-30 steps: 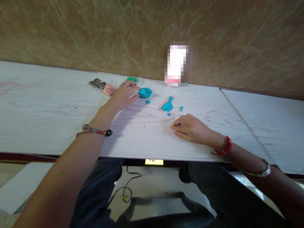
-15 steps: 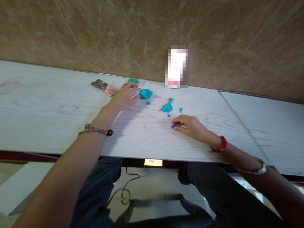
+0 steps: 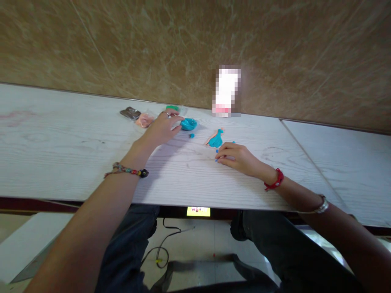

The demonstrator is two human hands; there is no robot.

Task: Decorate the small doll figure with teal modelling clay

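My left hand [image 3: 166, 129] reaches over the table with fingers apart, the fingertips at the left edge of a clear bag of teal modelling clay [image 3: 188, 124]. A small teal clay lump [image 3: 192, 136] lies just in front of that bag. To its right is a flat teal clay figure shaped like a dress [image 3: 215, 139], with a peach strip along its left side. My right hand [image 3: 235, 156] is in front of the figure, thumb and fingers pinched on a small blue clay piece [image 3: 216, 160], mostly covered. Another blue bit [image 3: 217, 151] shows by the fingertips, and a teal bit [image 3: 233, 142] behind the hand.
Bags of dark clay [image 3: 130, 113], peach clay [image 3: 144, 120] and green clay [image 3: 172, 108] lie left of the teal one. A bright, pixelated upright object [image 3: 226, 91] leans on the marbled wall [image 3: 122, 49]. A lit screen [image 3: 198, 211] shows below the white table's front edge [image 3: 171, 204].
My right hand has shifted a little left and up with the blue clay piece, now partly hiding the teal bit behind it. My left hand stays by the teal bag; the view has tilted slightly.
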